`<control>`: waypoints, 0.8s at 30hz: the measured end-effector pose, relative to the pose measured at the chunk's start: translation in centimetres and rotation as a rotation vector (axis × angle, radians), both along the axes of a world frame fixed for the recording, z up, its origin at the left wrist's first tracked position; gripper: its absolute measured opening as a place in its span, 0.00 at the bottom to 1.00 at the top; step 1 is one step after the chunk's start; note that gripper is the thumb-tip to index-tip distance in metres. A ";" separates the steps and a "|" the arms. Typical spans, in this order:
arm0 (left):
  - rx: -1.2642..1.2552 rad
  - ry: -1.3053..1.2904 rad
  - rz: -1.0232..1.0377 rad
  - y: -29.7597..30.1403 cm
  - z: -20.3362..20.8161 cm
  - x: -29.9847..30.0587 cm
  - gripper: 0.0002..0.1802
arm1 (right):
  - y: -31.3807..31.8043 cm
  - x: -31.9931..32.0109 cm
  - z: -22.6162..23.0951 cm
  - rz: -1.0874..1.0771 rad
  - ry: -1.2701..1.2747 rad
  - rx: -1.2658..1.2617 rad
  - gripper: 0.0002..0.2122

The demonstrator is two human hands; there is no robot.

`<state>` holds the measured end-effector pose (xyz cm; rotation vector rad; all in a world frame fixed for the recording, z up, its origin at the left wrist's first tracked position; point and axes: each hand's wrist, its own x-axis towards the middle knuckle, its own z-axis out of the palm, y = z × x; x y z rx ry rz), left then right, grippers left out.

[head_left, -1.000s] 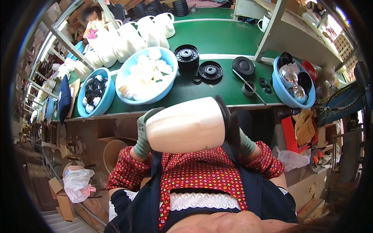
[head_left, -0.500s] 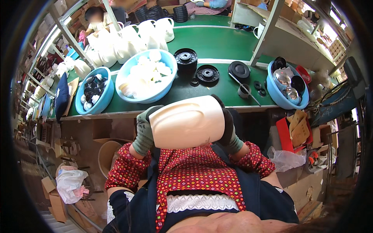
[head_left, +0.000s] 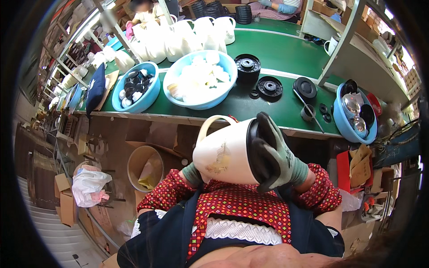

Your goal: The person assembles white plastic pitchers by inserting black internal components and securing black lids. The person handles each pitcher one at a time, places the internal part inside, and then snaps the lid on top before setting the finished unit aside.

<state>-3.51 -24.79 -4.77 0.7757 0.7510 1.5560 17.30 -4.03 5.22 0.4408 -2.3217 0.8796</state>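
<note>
Factory assembly line: green conveyor bench (head_left: 268, 53), parts basins (head_left: 201, 80), rows of white kettles (head_left: 178, 35).

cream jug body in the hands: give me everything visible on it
The cream jug body looks like glossy plastic, with a faint gold motif on its side and a loop handle on the upper side. It lies on its side above the lap, in front of the green bench. The gloved right hand presses a black round part onto its end; the gloved left hand supports it from underneath.
</note>
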 end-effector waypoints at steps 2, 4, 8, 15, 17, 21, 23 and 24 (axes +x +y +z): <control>-0.036 0.158 -0.030 -0.2 -1.4 0.4 0.36 | 0.1 -0.2 1.2 0.018 -0.040 0.051 0.53; 0.000 0.678 0.005 0.0 -1.4 0.4 0.37 | 0.7 -0.3 1.1 -0.013 -0.061 0.044 0.51; 0.045 0.361 0.136 1.4 -2.5 -0.7 0.32 | 1.0 -1.0 -2.1 -0.140 -0.024 -0.189 0.45; -0.128 0.984 0.496 4.0 3.1 -6.1 0.23 | -0.3 -2.6 -9.6 -0.387 -0.084 -0.836 0.30; -0.138 1.208 0.499 4.3 3.1 -6.9 0.21 | -1.0 -2.2 -10.2 -0.386 -0.094 -0.831 0.27; -0.179 1.452 0.420 5.6 5.9 -7.8 0.21 | -1.9 -2.6 -11.5 -0.278 -0.019 -1.319 0.27; -0.129 1.709 0.349 7.3 9.0 -6.8 0.20 | -0.7 -2.2 -12.3 -0.254 -0.038 -1.436 0.27; -0.122 1.850 0.317 7.6 9.0 -6.4 0.21 | 0.0 -1.7 -11.7 -0.320 -0.094 -1.270 0.26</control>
